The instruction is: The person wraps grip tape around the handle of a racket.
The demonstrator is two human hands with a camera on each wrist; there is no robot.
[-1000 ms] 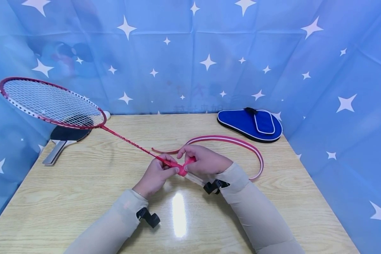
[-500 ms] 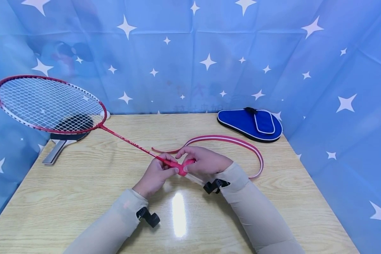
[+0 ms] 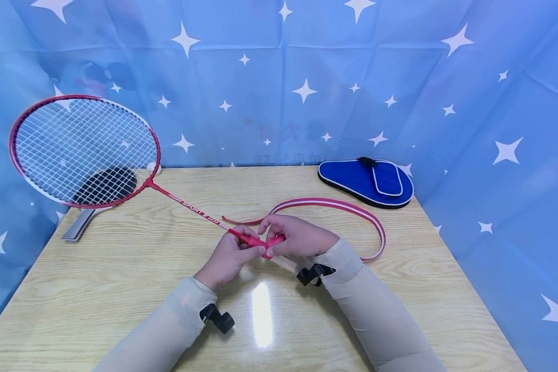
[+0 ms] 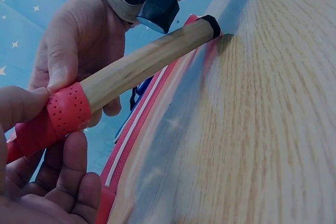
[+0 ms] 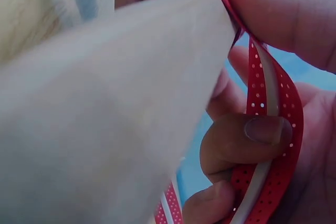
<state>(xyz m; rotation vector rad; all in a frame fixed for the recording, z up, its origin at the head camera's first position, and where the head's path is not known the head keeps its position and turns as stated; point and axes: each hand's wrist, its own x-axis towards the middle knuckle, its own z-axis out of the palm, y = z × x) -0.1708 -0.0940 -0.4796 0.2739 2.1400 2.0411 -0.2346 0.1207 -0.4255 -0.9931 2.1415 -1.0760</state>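
Note:
My left hand pinches a red badminton racket at the top of its handle, with the strung head raised to the left. Red perforated grip tape is wrapped round that upper part. Below the wrap the wooden handle is bare, down to a black end. My right hand pinches the tape between thumb and finger right at the wrap. Its other fingers curl round the trailing tape strip, which shows a pale centre stripe. The rest of the strip loops over the table behind my right hand.
A dark table tennis bat lies at the left, partly behind the racket strings. Near it, a small white object shows at the table's back edge. A blue bat case lies at the back right. Starred blue cloth hangs behind the table.
The racket has rolled about its shaft, so its head now faces me more and the shaft lettering shows. Both hands stay almost in place; the right thumb has shifted slightly left at the wrap.

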